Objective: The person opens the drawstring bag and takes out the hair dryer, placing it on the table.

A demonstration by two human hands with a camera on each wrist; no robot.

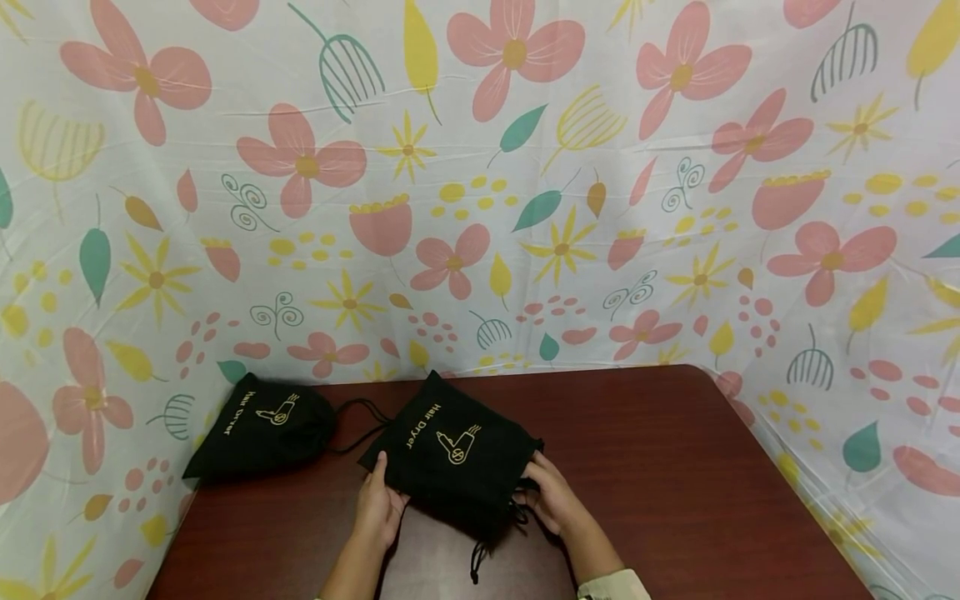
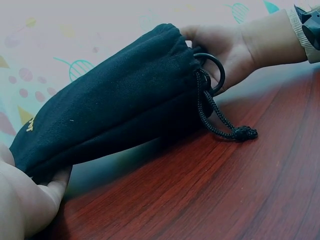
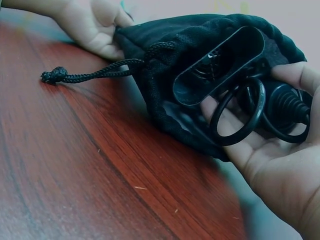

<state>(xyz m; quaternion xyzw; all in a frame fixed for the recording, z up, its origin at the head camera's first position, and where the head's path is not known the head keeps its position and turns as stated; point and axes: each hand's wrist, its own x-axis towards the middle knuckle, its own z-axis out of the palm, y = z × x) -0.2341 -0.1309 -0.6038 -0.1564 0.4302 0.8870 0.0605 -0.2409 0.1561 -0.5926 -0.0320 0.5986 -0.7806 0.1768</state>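
A black drawstring bag with a gold "Hair Dryer" print is held tilted just above the table. My left hand grips its closed end, thumb on top and fingers underneath. At the bag's mouth, my right hand reaches inside. The right wrist view shows that hand's fingers around the black hair dryer, whose ribbed cord end and hanging ring stick out. A flat black nozzle lies beside it in the opening. The rest of the dryer is hidden by the cloth. Knotted drawstrings dangle from the mouth.
A second black "Hair Dryer" bag, filled out, lies at the table's left edge, with its cord running toward the held bag. A flowered curtain hangs behind and beside the dark red wooden table.
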